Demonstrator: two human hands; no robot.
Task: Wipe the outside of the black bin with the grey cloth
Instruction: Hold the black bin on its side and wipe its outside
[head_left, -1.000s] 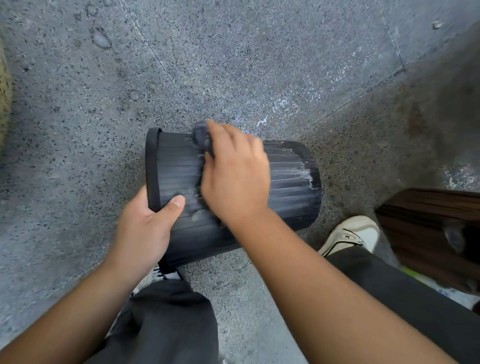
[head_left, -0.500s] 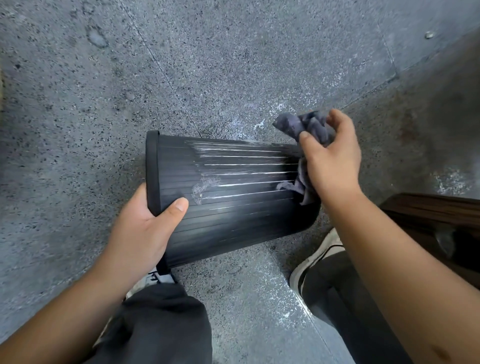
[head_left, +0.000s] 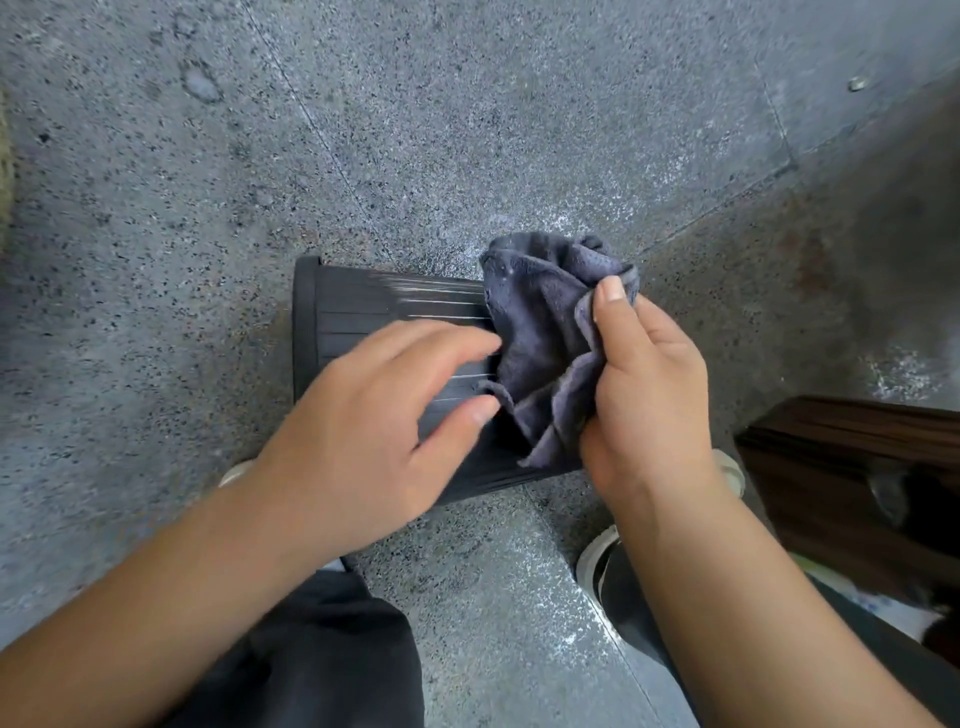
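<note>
a speckled floor (head_left: 467, 130) fills the frame, the black bin (head_left: 353, 312) lies on its side at centre, the left hand (head_left: 374, 415) hovers over it with fingers spread and empty, and the right hand (head_left: 649, 395) pinches the bunched grey cloth (head_left: 540, 332) at centre right.

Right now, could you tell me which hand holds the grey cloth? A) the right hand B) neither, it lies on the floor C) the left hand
A: the right hand grips the bunched cloth over the bin, while the left hand reaches toward it with open fingers.
</note>
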